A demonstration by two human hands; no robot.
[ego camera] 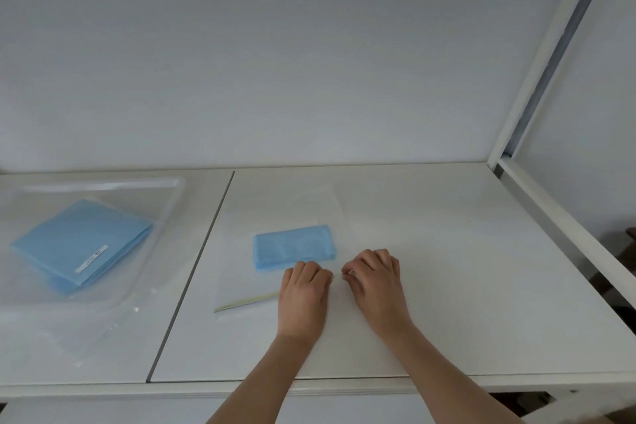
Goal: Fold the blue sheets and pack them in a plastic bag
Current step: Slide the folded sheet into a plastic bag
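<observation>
Single head-worn view, looking forward and down, close over white table (430,286), wall beyond

Both hands, the left hand (303,289) and the right hand (377,280), are sitting close together near the front of the white table (447,251). Just beyond the left hand's knuckles the folded blue sheet (294,247) is lying flat inside a clear plastic bag (275,217). Well off to its left a clear tray (165,203) of blue sheets (81,244) is occupying that side. To the right hand's right the tabletop is lying open up to the white frame rail (568,217).
</observation>
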